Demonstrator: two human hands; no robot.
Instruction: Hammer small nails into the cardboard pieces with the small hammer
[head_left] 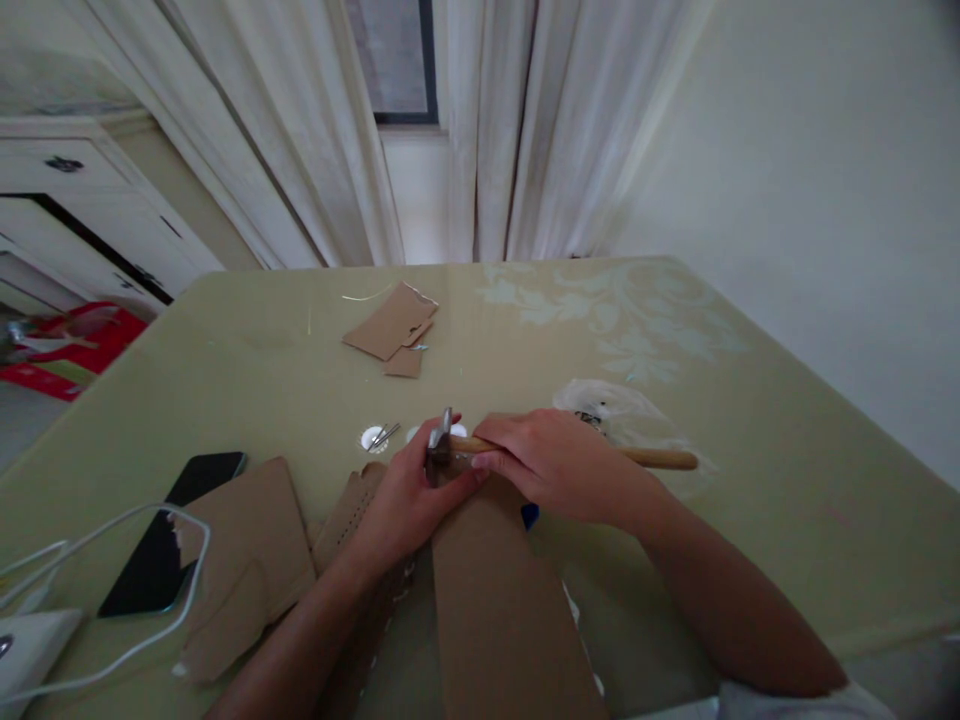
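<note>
A hammer [660, 458] with a wooden handle and metal head lies crosswise over the far end of a long cardboard piece [495, 610]. My left hand [416, 490] is closed around the hammer's head, its thumb reaching along the cardboard end. Bent over the handle close to the head, my right hand [559, 465] has its fingers closed on it, the two thumb tips nearly meeting. What lies beneath the fingers is hidden. Just left of the hammer head, thin metal pins [385, 436] rest on a round white disc [367, 440].
A clear plastic bag [637, 405] with small dark pieces lies behind the handle. Cardboard scraps [390, 325] sit farther back. To the left are a torn cardboard piece [247, 570], a black phone [150, 560] and a white cable [196, 580]. A small blue object [530, 516] shows below my right hand.
</note>
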